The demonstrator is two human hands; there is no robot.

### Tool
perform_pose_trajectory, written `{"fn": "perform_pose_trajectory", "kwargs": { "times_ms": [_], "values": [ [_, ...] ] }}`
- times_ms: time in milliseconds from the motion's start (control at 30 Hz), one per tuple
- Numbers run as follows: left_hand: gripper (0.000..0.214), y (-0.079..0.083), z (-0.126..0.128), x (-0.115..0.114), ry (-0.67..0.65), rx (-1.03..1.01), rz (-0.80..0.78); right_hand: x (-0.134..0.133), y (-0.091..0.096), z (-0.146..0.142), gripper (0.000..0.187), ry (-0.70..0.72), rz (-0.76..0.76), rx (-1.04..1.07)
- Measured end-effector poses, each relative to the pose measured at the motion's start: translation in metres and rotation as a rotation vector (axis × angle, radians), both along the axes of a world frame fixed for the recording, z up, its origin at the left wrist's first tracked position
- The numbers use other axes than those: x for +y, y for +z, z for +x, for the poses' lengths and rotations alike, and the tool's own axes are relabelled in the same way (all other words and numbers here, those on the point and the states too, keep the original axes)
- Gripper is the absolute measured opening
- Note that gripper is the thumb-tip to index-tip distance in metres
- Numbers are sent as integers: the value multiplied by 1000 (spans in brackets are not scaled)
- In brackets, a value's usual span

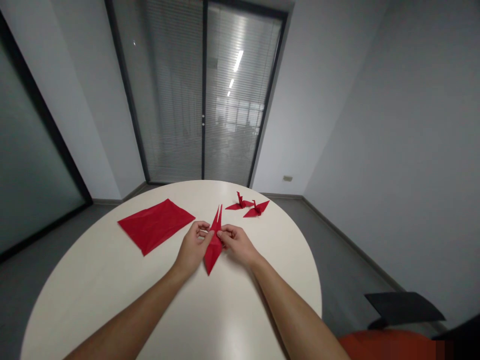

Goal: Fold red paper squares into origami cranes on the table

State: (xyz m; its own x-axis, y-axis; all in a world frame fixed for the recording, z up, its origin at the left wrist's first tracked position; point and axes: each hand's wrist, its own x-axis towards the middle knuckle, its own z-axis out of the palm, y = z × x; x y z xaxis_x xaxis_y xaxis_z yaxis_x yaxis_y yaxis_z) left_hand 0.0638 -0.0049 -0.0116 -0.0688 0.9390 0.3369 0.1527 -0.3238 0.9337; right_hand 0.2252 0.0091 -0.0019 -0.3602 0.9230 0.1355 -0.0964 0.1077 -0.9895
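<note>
Between my two hands is a piece of folded red origami paper (213,248), a long kite shape with two narrow points aimed away from me and one broad point towards me. My left hand (197,242) pinches its left edge, thumb on top and the other fingers curled. On the opposite edge my right hand (235,241) pinches it in the same way, close to where the two narrow points begin. The fingertips under the paper are hidden. Beyond my right hand lie two finished-looking red paper cranes, one farther back (240,202) and one nearer (257,210).
Red paper sheets (155,226) lie flat to the left on the round white table (93,280). At the lower right stands a chair with an orange seat (386,345) and a black armrest (405,307). A glass door with blinds (202,100) is behind the table.
</note>
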Motion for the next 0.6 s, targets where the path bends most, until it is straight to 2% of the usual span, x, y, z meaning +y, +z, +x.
{"fn": "perform_pose_trajectory", "kwargs": {
  "times_ms": [200,300,467,600],
  "values": [
    [44,-2,2,4,-121,-177,-176,0,-2,4,41,-18,36,-62],
    [43,0,5,1,-139,-178,-199,0,-5,6,42,-24,48,-87],
    [41,2,11,-3,-190,-185,-220,2,-10,9,43,-114,124,-152],
    [41,1,12,-5,-197,-237,-307,2,-9,10,45,-124,140,-190]
  ]
}}
